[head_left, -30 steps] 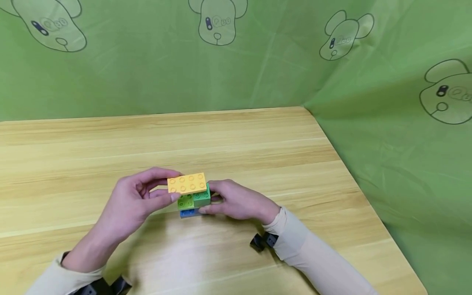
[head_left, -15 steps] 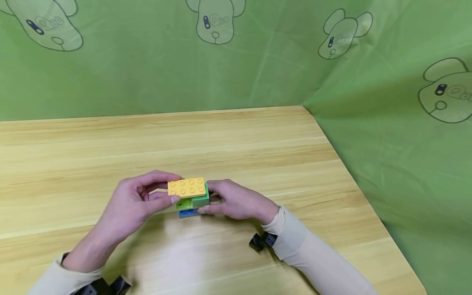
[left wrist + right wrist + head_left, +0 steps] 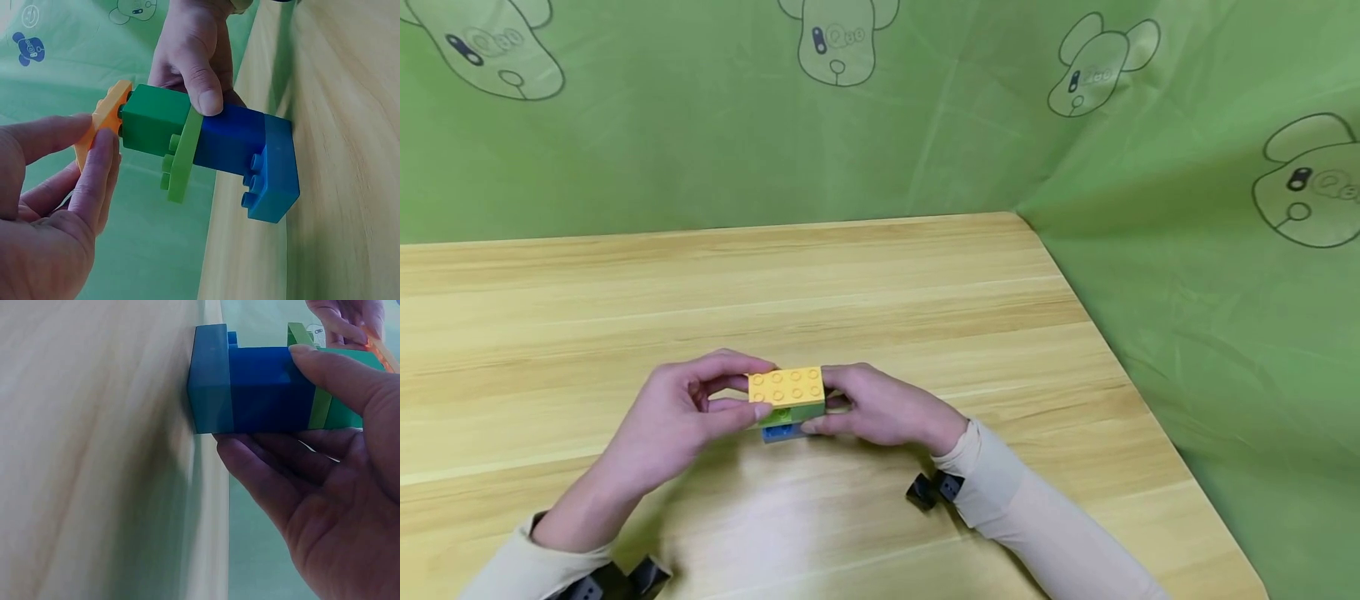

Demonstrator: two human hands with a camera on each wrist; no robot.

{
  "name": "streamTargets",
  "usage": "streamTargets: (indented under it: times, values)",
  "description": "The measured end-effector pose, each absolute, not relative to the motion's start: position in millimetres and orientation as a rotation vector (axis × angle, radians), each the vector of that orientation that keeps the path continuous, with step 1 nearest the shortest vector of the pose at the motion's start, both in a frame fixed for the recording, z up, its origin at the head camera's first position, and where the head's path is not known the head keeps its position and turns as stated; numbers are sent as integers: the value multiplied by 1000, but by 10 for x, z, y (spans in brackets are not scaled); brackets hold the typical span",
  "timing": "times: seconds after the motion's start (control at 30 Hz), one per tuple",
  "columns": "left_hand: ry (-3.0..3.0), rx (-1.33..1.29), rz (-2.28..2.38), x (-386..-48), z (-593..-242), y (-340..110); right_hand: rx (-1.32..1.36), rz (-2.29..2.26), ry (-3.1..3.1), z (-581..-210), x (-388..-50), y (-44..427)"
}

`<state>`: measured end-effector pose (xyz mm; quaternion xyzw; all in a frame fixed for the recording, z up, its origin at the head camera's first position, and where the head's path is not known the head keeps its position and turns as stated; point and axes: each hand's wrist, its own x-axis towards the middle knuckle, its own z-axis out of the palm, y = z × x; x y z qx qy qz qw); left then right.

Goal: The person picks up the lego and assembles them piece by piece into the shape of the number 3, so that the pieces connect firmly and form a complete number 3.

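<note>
In the head view my left hand [image 3: 673,421] pinches a thin yellow building-block plate [image 3: 786,386] by its left end. That plate sits at the top of a block stack, and the left wrist view shows its underside tilted against the studs of a green block [image 3: 156,115], a small gap showing. Below the green block come a thin lime plate [image 3: 182,165], a dark blue block [image 3: 230,140] and a lighter blue block [image 3: 275,172] at the base. My right hand [image 3: 887,408] grips the stack from the right, its thumb [image 3: 334,369] across the dark blue block and lime plate.
The wooden table [image 3: 880,292] lies under the hands. Green printed cloth [image 3: 700,150] hangs behind it and along its right side. A black wrist device [image 3: 936,490] sits at each sleeve cuff.
My left hand has brought the yellow plate down and slightly right, so it covers more of the green block and lime plate. The right hand and stack stay nearly still.
</note>
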<state>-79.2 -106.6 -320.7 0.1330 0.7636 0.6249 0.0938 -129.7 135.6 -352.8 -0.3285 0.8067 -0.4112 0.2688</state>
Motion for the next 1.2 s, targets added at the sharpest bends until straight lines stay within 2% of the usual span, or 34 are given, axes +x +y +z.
streamTargets:
  times: [1.2]
  values:
    - [2415, 444, 1623, -880, -3085, -1076, -862, -1132, 2168, -3531, -1294, 1341]
